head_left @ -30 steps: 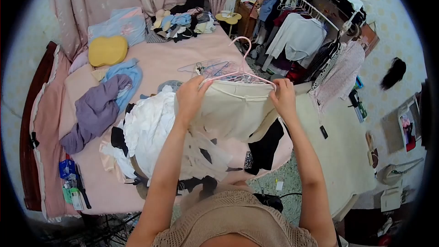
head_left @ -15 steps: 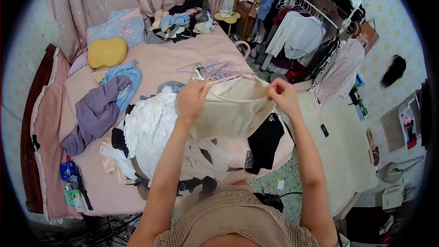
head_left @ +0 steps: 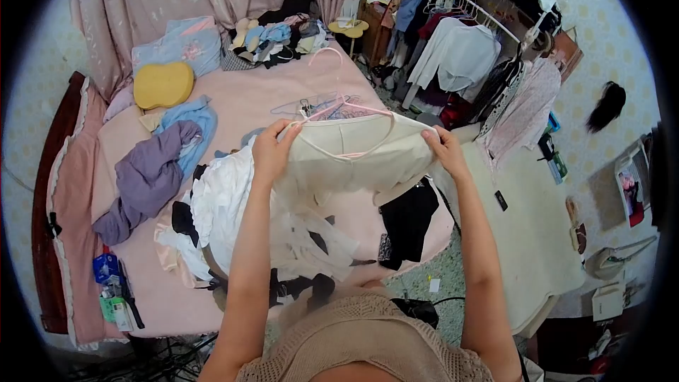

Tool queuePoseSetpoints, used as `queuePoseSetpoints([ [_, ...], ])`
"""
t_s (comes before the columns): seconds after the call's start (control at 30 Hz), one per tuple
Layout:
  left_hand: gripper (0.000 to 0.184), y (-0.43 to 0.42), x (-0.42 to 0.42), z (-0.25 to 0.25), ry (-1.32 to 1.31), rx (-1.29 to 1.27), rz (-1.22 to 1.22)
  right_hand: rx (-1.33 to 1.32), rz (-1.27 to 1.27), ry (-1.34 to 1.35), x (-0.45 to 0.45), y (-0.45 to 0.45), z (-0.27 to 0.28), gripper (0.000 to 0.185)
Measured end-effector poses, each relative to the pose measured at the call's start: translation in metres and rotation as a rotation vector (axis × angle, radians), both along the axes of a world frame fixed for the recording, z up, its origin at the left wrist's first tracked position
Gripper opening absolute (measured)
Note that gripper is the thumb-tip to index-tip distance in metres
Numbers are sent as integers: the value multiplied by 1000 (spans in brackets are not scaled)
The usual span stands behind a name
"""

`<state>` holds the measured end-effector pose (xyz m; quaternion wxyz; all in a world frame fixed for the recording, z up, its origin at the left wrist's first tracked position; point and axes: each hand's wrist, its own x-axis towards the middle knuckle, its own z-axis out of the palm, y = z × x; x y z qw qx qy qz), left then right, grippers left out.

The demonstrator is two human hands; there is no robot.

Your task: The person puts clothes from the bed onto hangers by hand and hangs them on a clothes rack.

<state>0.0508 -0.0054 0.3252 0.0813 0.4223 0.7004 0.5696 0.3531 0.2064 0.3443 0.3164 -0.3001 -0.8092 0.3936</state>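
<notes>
A cream-coloured top (head_left: 339, 163) hangs spread between my two hands above the bed. Inside its neckline sits a pink clothes hanger (head_left: 327, 59), its hook standing up above the collar. My left hand (head_left: 274, 150) pinches the left shoulder of the top, thumb uppermost. At the opposite shoulder, my right hand (head_left: 444, 148) grips the fabric between thumb and fingers. Below the top lie a heap of white clothes (head_left: 225, 194) and a black garment (head_left: 409, 223). Several loose hangers (head_left: 290, 108) rest on the bed just behind it.
A pink-covered bed (head_left: 254, 92) carries a purple garment (head_left: 152, 170), a yellow cushion (head_left: 163, 85) and a clothes pile (head_left: 279, 35) at the back. To the right stands a clothes rack (head_left: 488, 18) with hanging garments. A cream mat (head_left: 523, 255) covers the floor there.
The pink hanger's hook has risen upright and the top is now stretched wider and flatter. My left hand has moved left, my right hand slightly right.
</notes>
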Motion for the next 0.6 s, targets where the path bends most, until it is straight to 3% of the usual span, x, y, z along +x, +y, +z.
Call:
queuePoseSetpoints([
  [0.2, 25, 1, -9, -3, -54, 27, -28, 39, -49, 100, 6, 7, 3, 31],
  [0.27, 25, -1, -8, 1, -62, 33, -39, 36, -123, 262, 3, 3, 7, 30],
  [0.4, 26, 0, -8, 2, -102, 70, -85, 52, -234, 241, 9, 4, 14, 27],
  [0.47, 26, 2, -8, 2, -82, 48, -110, 403, -188, 154, 5, 0, 17, 22],
  [0.6, 26, 4, 12, 21, -22, -142, -129, 613, 61, 116, -23, -37, 37, 17],
])
